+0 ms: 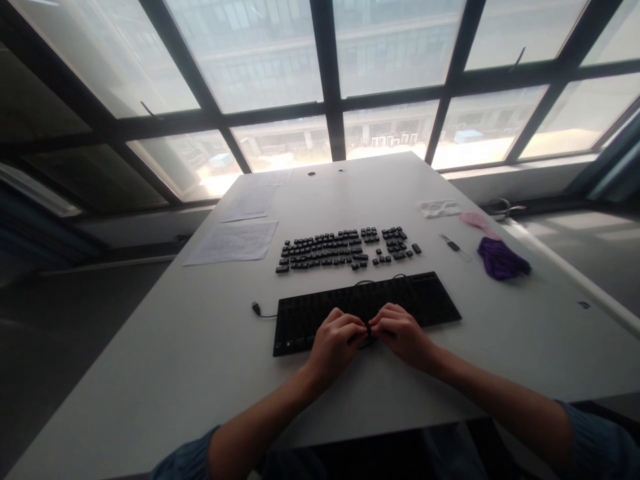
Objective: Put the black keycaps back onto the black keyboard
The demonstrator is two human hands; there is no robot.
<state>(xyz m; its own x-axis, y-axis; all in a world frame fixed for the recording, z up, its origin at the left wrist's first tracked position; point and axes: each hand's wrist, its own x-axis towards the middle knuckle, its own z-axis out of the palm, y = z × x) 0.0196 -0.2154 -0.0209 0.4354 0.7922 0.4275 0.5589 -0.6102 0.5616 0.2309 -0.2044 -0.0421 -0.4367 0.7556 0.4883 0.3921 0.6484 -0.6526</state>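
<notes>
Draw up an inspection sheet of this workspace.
Surface: white table, small dark mark near its right edge.
Job's things: black keyboard; loose black keys laid in rows beyond it.
Clutter: paper sheets left; purple cloth and white cloth right.
Hands: left hand and right hand pinch a small dark piece, too small to identify, over the keyboard's near side.
Cables: plug left of the keyboard, its cable running toward it.
Surroundings: dark-framed windows; other people: nothing seen.

We locate paper sheets (pixel 230 242) along the left edge of the white table (pixel 200 320). Near its right edge, we identify a bunched purple cloth (pixel 500 259), a pink item (pixel 479 223) and a crumpled white tissue or cloth (pixel 440 209). We note dark-framed windows (pixel 400 47) beyond.
</notes>
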